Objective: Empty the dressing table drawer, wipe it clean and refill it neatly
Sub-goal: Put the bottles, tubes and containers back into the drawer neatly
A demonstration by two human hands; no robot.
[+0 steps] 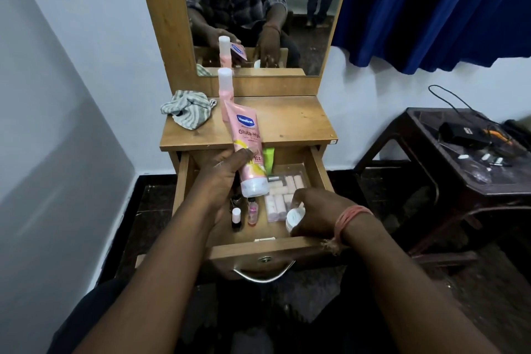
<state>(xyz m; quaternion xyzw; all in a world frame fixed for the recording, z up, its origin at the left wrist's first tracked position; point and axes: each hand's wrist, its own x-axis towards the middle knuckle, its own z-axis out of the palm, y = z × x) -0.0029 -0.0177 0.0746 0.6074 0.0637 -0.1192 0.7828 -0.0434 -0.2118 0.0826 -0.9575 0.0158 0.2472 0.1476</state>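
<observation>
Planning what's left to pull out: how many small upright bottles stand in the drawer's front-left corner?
2: a white-capped dark bottle and a pink-liquid bottle right beside it. The left hand may hide more behind.

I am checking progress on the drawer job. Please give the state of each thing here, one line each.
Drawer: pulled open, things inside.
Pink tube: lifted, held in left hand.
White jar: in the drawer, gripped by right hand.
Striped cloth: crumpled on the tabletop.
Pink bottle: upright on the tabletop, capped.
Small bottles: in the drawer.
</observation>
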